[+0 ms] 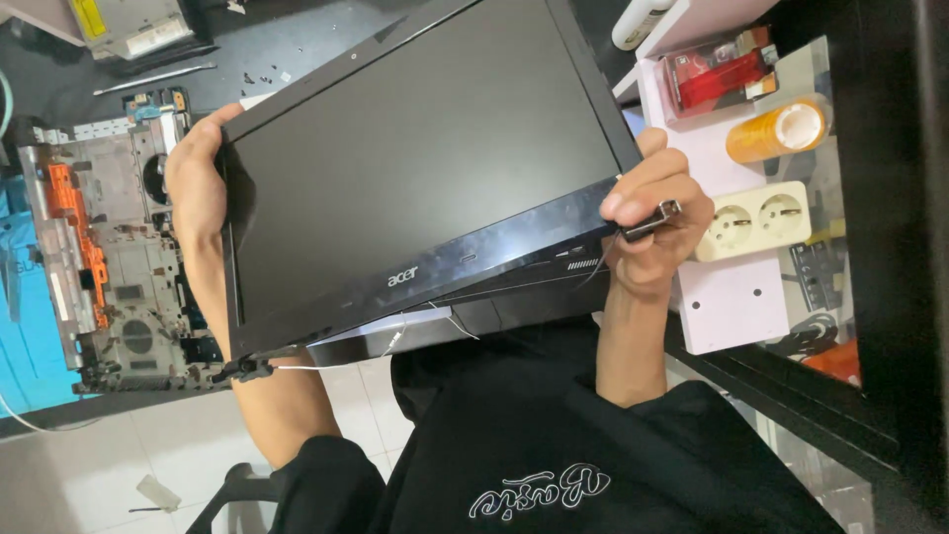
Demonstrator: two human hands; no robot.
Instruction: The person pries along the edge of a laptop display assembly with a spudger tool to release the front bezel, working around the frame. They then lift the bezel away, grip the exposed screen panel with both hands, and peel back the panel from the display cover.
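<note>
Currently both hands clamp the detached laptop screen panel (pixel 415 168), held up at centre: left hand (pixel 195 183) at nine o'clock, right hand (pixel 652 213) at three; best kept level, sparing the dangling hinge cables (pixel 326 364).

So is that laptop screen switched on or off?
Off: the laptop screen is dark, detached from the laptop base, held in both hands.

Bright, even indoor light; sharp focus, faint sheen on the dark laptop screen (pixel 415 148).

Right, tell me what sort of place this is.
Probably a laptop repair bench: a detached laptop screen panel, an opened laptop chassis with bare boards, and loose screws on the dark worktop.
</note>
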